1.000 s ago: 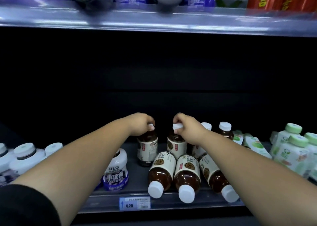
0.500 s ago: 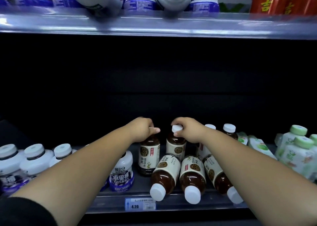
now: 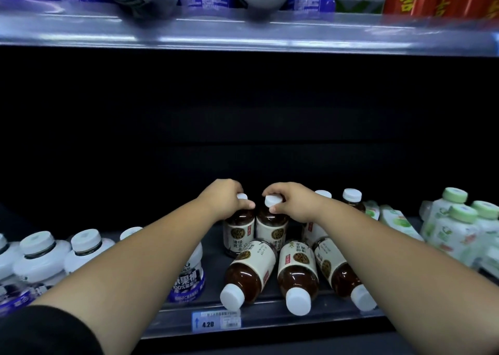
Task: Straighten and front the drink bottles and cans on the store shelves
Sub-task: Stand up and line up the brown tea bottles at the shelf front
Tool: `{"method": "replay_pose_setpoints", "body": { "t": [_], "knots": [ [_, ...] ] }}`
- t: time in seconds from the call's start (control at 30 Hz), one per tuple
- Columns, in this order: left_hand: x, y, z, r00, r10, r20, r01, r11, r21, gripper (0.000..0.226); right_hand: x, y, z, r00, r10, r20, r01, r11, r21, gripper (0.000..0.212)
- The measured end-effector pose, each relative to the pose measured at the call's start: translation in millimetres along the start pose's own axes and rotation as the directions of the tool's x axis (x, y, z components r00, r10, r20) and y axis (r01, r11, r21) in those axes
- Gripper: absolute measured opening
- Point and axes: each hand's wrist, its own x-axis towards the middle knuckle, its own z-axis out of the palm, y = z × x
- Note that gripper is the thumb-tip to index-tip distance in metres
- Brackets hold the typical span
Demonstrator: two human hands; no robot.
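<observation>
Dark shelving fills my view, with the working shelf (image 3: pixel 310 321) low at six o'clock and an upper shelf (image 3: pixel 243 33) of white bottles across twelve.

By my read, the job on this row is only partly done. Two brown tea bottles stand upright side by side, just touching, near the middle of the deck: the left upright bottle (image 3: pixel 239 232) and the right upright bottle (image 3: pixel 271 229), both labels roughly facing me. Two more brown bottles (image 3: pixel 352 201) stand at about two o'clock from them, partly hidden by my right arm. Still left are three fallen bottles (image 3: pixel 297 273), lying on their sides in front, caps pointing toward six o'clock at the rail. They need standing up and lining in. White-capped purple-label bottles (image 3: pixel 40 257) at nine o'clock look upright. The green-capped bottles (image 3: pixel 453 219) at three o'clock look jumbled, though I can't be sure from here.

My left hand (image 3: pixel 226 201) is curled over the cap of the left upright bottle, thumb against its neck. My right hand (image 3: pixel 294 201) pinches the white cap of the right upright bottle between fingers and thumb. Both grasps are closed on the caps, nothing slack.
</observation>
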Motion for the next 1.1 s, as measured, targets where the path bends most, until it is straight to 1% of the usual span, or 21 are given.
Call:
{"method": "replay_pose_setpoints", "body": {
  "t": [0.07,0.13,0.2,0.3,0.37,0.47,0.5,0.57,0.63,0.73,0.83,0.9,1.0,1.1],
  "knots": [
    [5.4,-0.2,-3.5,0.996,0.034,0.082,-0.035,0.999,0.015,0.052,-0.8,0.4,1.9,1.000,0.007,-0.013,-0.007,1.000,0.008,0.044],
    [7.3,-3.5,-6.8,0.992,0.037,0.120,-0.036,0.999,-0.011,0.051,-1.2,0.7,4.4,0.999,0.015,-0.031,-0.014,1.000,0.017,0.045],
    [7.3,-8.0,-4.8,0.995,0.026,0.093,-0.020,0.998,-0.065,0.046,-2.0,0.3,6.4,0.998,0.024,-0.051,-0.023,1.000,0.015,0.044],
    [5.7,-10.1,1.1,0.998,0.038,0.053,-0.032,0.994,-0.109,0.042,-4.0,0.6,6.3,0.997,0.039,-0.065,-0.037,0.999,0.021,0.045],
    [4.3,-8.6,0.1,0.997,0.045,0.064,-0.037,0.993,-0.110,0.048,-6.2,1.2,5.2,0.998,0.043,-0.051,-0.042,0.999,0.034,0.048],
    [-5.9,-2.5,-4.3,0.996,0.041,0.076,-0.036,0.997,-0.073,0.068,-12.9,-0.8,3.7,0.999,0.031,-0.034,-0.031,1.000,0.001,0.060],
    [-13.1,0.6,-5.6,0.997,0.051,0.064,-0.048,0.998,-0.046,0.072,-17.3,-1.9,3.1,0.999,0.015,-0.039,-0.016,1.000,-0.024,0.065],
    [-33.1,6.6,-6.9,0.994,0.105,0.035,-0.105,0.994,-0.006,0.074,-31.0,-4.3,2.3,0.999,-0.036,-0.038,0.033,0.997,-0.072,0.072],
    [-55.7,10.5,-6.4,0.982,0.185,0.030,-0.185,0.983,0.008,0.071,-48.3,-6.5,2.2,0.994,-0.105,-0.002,0.104,0.987,-0.119,0.072],
    [-89.5,16.9,-0.9,0.964,0.249,0.091,-0.255,0.965,0.064,0.064,-75.3,-9.3,6.7,0.983,-0.158,0.092,0.174,0.963,-0.205,0.069],
    [-117.2,22.6,8.9,0.957,0.238,0.165,-0.251,0.966,0.064,0.061,-97.9,-10.6,15.3,0.966,-0.187,0.181,0.227,0.945,-0.236,0.065],
    [-134.1,22.4,17.9,0.953,0.231,0.194,-0.249,0.966,0.072,0.061,-112.6,-10.5,20.7,0.958,-0.181,0.222,0.233,0.944,-0.233,0.061],
    [-155.6,18.5,32.3,0.954,0.218,0.204,-0.245,0.963,0.114,0.060,-131.6,-8.9,26.3,0.944,-0.196,0.265,0.261,0.937,-0.234,0.055],
    [-168.0,10.8,47.8,0.961,0.200,0.191,-0.238,0.949,0.207,0.060,-145.7,-8.7,30.4,0.929,-0.193,0.315,0.290,0.910,-0.297,0.061]
  ]
}}
